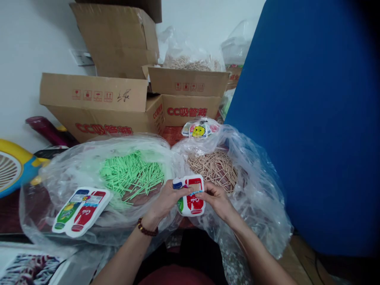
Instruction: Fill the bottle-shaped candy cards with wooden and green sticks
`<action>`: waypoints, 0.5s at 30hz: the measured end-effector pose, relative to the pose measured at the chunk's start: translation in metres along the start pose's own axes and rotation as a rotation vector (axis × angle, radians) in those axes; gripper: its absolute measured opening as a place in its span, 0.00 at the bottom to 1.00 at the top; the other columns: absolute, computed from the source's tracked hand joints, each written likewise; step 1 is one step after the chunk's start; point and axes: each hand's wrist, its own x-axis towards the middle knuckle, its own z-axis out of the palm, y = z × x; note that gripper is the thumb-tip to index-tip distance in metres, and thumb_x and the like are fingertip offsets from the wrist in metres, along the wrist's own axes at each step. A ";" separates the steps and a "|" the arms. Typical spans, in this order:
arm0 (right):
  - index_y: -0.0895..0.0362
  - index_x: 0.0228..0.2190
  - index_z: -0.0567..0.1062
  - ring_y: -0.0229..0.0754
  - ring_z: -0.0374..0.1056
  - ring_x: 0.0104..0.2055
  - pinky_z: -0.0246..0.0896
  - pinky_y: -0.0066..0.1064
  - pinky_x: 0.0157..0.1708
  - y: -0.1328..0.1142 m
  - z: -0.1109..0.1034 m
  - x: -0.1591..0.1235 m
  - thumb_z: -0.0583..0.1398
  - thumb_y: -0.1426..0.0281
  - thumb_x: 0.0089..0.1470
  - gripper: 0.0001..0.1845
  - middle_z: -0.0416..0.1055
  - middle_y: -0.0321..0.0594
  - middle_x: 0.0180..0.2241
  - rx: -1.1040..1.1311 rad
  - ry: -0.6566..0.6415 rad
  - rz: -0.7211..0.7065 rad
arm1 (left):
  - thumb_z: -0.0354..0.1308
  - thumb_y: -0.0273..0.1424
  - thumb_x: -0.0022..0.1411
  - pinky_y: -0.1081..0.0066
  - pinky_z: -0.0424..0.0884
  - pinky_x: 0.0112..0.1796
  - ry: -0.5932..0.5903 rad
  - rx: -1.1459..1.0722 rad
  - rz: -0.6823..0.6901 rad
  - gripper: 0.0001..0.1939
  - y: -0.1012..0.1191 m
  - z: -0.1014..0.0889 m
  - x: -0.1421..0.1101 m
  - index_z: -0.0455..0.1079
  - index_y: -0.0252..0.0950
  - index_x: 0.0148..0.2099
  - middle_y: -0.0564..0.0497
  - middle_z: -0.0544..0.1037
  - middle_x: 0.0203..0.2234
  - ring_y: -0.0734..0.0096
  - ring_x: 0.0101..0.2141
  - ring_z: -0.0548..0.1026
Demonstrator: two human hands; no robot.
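Both my hands hold one small white packet printed with red, green and blue bottle shapes, just in front of me. My left hand, with a bead bracelet at the wrist, grips its left side. My right hand pinches its right edge with closed fingers. A window at the packet's top shows tan sticks inside. Behind the packet lies a clear bag of tan sticks. To the left is a clear bag of green sticks.
A second bottle-print packet rests on the left bag. More packets lie behind the tan sticks. Cardboard boxes stack at the back. A blue panel fills the right. A yellow-blue fan sits far left.
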 end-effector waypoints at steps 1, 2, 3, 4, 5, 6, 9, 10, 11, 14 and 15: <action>0.57 0.23 0.75 0.36 0.65 0.26 0.61 0.27 0.29 0.001 -0.001 -0.001 0.67 0.65 0.44 0.10 0.72 0.32 0.24 -0.020 0.006 -0.003 | 0.69 0.32 0.48 0.71 0.70 0.30 -0.013 -0.004 0.002 0.12 0.000 0.000 -0.001 0.76 0.31 0.36 0.49 0.80 0.28 0.69 0.26 0.75; 0.57 0.23 0.75 0.36 0.65 0.26 0.60 0.27 0.29 0.001 -0.002 -0.002 0.67 0.64 0.44 0.10 0.72 0.32 0.24 -0.036 0.015 -0.004 | 0.69 0.31 0.47 0.71 0.70 0.31 -0.032 -0.003 0.001 0.12 0.001 0.001 -0.002 0.76 0.32 0.36 0.50 0.80 0.28 0.70 0.27 0.75; 0.57 0.24 0.75 0.36 0.65 0.26 0.61 0.28 0.29 0.001 -0.002 -0.003 0.67 0.63 0.44 0.10 0.72 0.32 0.24 -0.048 0.020 -0.002 | 0.69 0.31 0.47 0.71 0.70 0.31 -0.053 0.006 -0.003 0.13 0.002 0.002 -0.002 0.76 0.32 0.36 0.50 0.80 0.29 0.70 0.27 0.75; 0.57 0.25 0.76 0.37 0.65 0.27 0.61 0.28 0.29 0.001 -0.002 -0.004 0.67 0.63 0.44 0.11 0.72 0.32 0.24 -0.054 0.020 0.002 | 0.69 0.31 0.47 0.71 0.70 0.31 -0.070 0.024 -0.006 0.13 0.003 0.002 -0.002 0.76 0.32 0.36 0.50 0.80 0.28 0.70 0.27 0.74; 0.57 0.26 0.76 0.37 0.65 0.27 0.61 0.28 0.30 0.000 -0.001 -0.004 0.67 0.62 0.43 0.11 0.72 0.32 0.25 -0.057 0.013 0.006 | 0.70 0.32 0.47 0.72 0.69 0.31 -0.075 0.046 -0.010 0.12 0.003 0.003 -0.002 0.76 0.31 0.35 0.51 0.80 0.27 0.71 0.26 0.74; 0.57 0.26 0.77 0.37 0.65 0.27 0.61 0.28 0.30 0.000 0.000 -0.004 0.67 0.62 0.43 0.11 0.73 0.32 0.25 -0.058 0.003 0.009 | 0.70 0.32 0.46 0.72 0.69 0.29 -0.065 0.063 -0.013 0.12 0.003 0.003 -0.002 0.76 0.31 0.34 0.51 0.79 0.26 0.71 0.25 0.74; 0.57 0.24 0.76 0.36 0.64 0.26 0.59 0.27 0.28 -0.001 0.001 -0.004 0.67 0.63 0.44 0.11 0.71 0.31 0.23 -0.068 -0.010 0.001 | 0.69 0.33 0.47 0.72 0.69 0.28 0.003 0.049 -0.005 0.12 0.001 0.004 -0.001 0.77 0.31 0.33 0.50 0.80 0.26 0.70 0.25 0.74; 0.57 0.23 0.75 0.35 0.62 0.24 0.58 0.26 0.27 -0.002 0.001 -0.003 0.67 0.63 0.44 0.11 0.69 0.30 0.21 -0.082 -0.005 -0.008 | 0.69 0.33 0.47 0.72 0.70 0.29 0.022 0.030 0.003 0.13 -0.001 0.004 -0.001 0.77 0.31 0.34 0.49 0.80 0.28 0.69 0.26 0.75; 0.57 0.22 0.74 0.34 0.62 0.24 0.57 0.26 0.26 -0.002 -0.001 -0.002 0.66 0.63 0.45 0.11 0.68 0.30 0.20 -0.099 -0.005 -0.014 | 0.69 0.33 0.47 0.71 0.70 0.30 0.034 0.010 0.008 0.13 -0.002 0.004 -0.001 0.77 0.31 0.35 0.49 0.81 0.29 0.68 0.27 0.75; 0.57 0.23 0.74 0.35 0.63 0.24 0.59 0.27 0.27 -0.004 -0.018 0.004 0.64 0.62 0.48 0.12 0.68 0.31 0.20 -0.163 -0.027 -0.016 | 0.69 0.33 0.47 0.69 0.72 0.31 0.063 -0.041 -0.001 0.13 -0.003 0.001 -0.003 0.77 0.31 0.36 0.48 0.81 0.29 0.67 0.27 0.76; 0.57 0.24 0.74 0.36 0.64 0.25 0.59 0.28 0.27 -0.005 -0.027 0.007 0.62 0.61 0.50 0.12 0.69 0.32 0.21 -0.212 -0.005 -0.030 | 0.70 0.32 0.47 0.69 0.72 0.30 0.071 -0.060 -0.012 0.13 -0.003 -0.001 -0.003 0.77 0.31 0.36 0.49 0.81 0.29 0.67 0.27 0.76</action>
